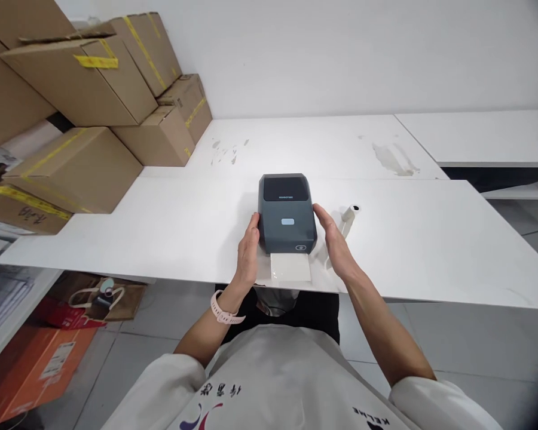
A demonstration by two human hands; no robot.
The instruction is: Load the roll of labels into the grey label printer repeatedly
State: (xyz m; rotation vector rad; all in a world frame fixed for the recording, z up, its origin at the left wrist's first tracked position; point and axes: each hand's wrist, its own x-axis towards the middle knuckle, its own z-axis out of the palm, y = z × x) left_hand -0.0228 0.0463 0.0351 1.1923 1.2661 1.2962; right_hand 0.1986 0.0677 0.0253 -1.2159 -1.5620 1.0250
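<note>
A dark grey label printer [287,230] with a black window on top and a light button stands on the white table. A strip of white label paper [290,267] comes out of its front, towards the table edge. My left hand [248,254] lies along the printer's left side, fingers straight and against the casing. From the right, my right hand [337,242] presses its outstretched fingertips to the other side, so the printer is held between both hands. Just beyond my right hand is a white handheld device [350,216] with a dark tip, partly hidden by the hand.
Several cardboard boxes [78,170] with yellow tape are stacked on the left. The white table [197,239] has its front edge close to my body, with a wall behind. An orange box [40,370] and a paper bag [137,295] sit on the floor at left.
</note>
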